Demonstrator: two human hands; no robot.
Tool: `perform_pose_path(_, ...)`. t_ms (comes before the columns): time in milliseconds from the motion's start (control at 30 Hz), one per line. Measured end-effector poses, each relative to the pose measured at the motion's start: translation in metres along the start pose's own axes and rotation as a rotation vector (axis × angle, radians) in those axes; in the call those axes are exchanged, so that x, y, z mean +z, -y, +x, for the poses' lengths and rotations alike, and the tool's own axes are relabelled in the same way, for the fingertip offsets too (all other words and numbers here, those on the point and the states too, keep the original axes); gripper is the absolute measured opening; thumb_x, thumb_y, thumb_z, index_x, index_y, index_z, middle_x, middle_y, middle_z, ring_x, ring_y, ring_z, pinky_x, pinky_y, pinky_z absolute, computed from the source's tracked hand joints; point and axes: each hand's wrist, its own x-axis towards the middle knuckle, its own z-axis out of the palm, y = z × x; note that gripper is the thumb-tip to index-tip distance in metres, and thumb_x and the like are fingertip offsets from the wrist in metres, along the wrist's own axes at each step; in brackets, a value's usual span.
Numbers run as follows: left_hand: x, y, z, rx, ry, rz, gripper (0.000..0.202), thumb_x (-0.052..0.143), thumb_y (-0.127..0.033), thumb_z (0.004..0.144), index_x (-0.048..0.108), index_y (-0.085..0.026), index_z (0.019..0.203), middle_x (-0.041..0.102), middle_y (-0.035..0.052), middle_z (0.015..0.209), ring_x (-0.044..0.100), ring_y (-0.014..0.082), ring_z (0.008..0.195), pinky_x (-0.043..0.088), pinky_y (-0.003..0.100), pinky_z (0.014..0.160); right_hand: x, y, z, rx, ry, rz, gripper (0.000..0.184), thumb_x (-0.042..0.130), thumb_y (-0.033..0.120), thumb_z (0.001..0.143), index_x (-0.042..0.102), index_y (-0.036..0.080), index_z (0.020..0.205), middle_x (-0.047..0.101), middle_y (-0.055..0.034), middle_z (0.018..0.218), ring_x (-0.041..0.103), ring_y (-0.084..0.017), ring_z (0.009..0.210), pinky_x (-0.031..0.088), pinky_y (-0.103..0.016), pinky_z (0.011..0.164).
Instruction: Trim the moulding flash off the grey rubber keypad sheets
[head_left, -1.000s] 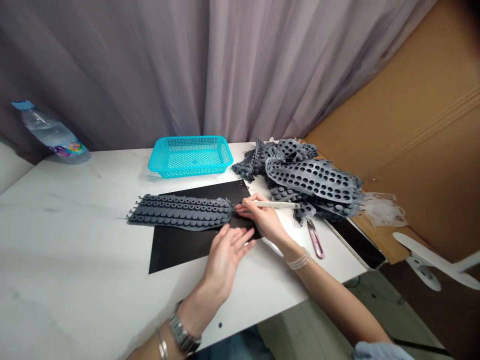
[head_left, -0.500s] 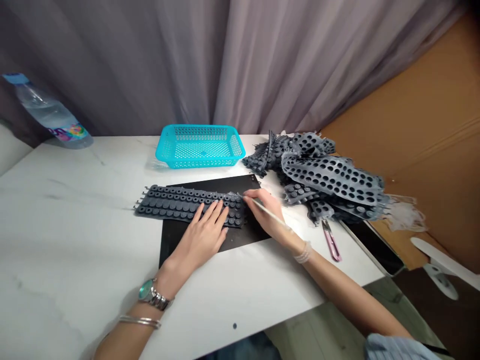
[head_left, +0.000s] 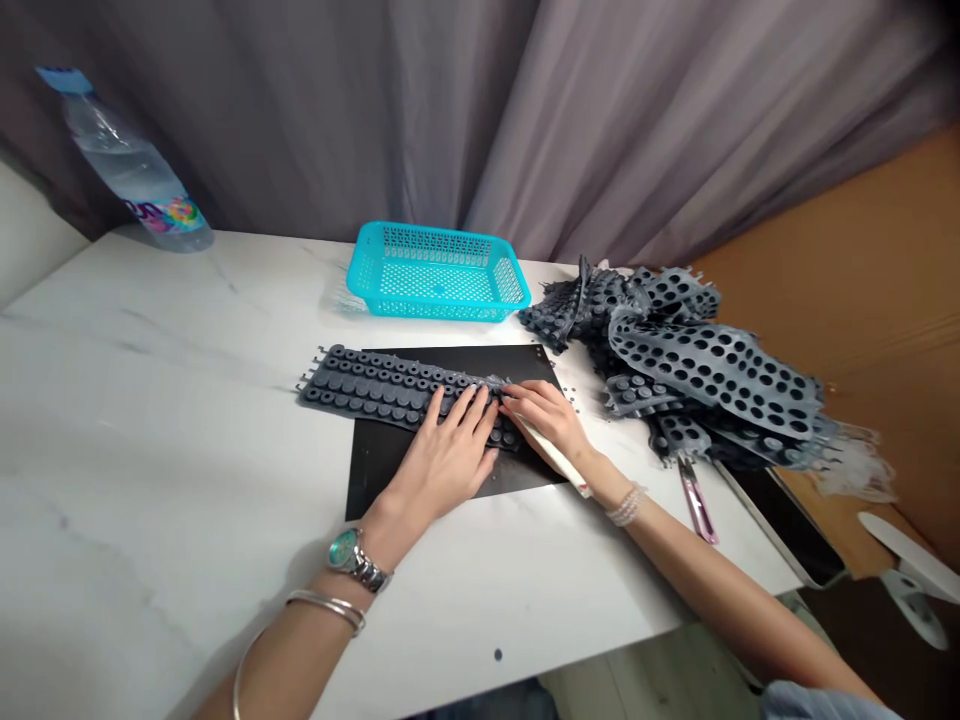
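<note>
A dark grey rubber sheet (head_left: 360, 382) with rows of round studs and rings lies across a black mat (head_left: 382, 470). My left hand (head_left: 444, 455) rests palm down on its right part, fingers spread flat and pressing on the studs. At the sheet's right end, my right hand (head_left: 551, 420) is closed around a slim white pen-like tool (head_left: 555, 458). The tool slants back toward my wrist. Its tip is hidden by my fingers, which touch or almost touch the sheet's edge near my left fingertips.
A turquoise basket (head_left: 442, 310) stands behind the mat. Similar rubber sheets (head_left: 720, 365) are heaped to the right, with pink thread snips (head_left: 697, 502) and a dark flat device (head_left: 784, 525) beside them. A water bottle (head_left: 142, 170) stands far left. Small dark bits lie near the mat.
My view has shifted, so the table things appear farther right. My right hand has moved closer to my left fingertips, and the white tool has turned in its grip. My left hand stays on the sheet.
</note>
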Motion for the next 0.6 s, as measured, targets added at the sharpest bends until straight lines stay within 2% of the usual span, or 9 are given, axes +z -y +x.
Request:
perform_pose_path(300,0.0037,0.0015,-0.0017,0.002,-0.029,0.014,0.056,0.032,-0.038,0.1,0.038,-0.008,0.147,0.037,0.0141,0.154,0.034,0.0264,0.143,0.016,0.05,0.121,-0.0002,-0.0029,-0.001,-0.002,0.013,0.004,0.015,0.052,0.024,0.098,0.065,0.021,0.103,0.07,-0.009,0.117,0.06,-0.024,0.103,0.055,-0.039,0.082)
perform_pose_path(467,0.0027,0.0013,-0.0019,-0.001,-0.007,0.001,0.057,0.029,-0.038,0.1,0.037,-0.008,0.148,0.035,0.0138,0.155,0.033,0.0263,0.143,0.017,0.051,0.12,0.003,-0.0072,-0.0016,-0.009,0.043,0.02,0.017,0.05,0.024,0.098,0.065,0.021,0.105,0.067,-0.0097,0.122,0.058,-0.025,0.109,0.055,-0.041,0.087)
perform_pose_path(600,0.0027,0.0014,-0.002,0.003,-0.001,-0.01,0.057,0.029,-0.038,0.1,0.036,-0.007,0.148,0.035,0.0136,0.156,0.031,0.0264,0.144,0.017,0.052,0.12,-0.0024,-0.0055,0.0002,-0.044,0.094,0.028,0.021,0.045,0.023,0.099,0.064,0.021,0.108,0.063,-0.0117,0.128,0.056,-0.026,0.113,0.054,-0.043,0.09)
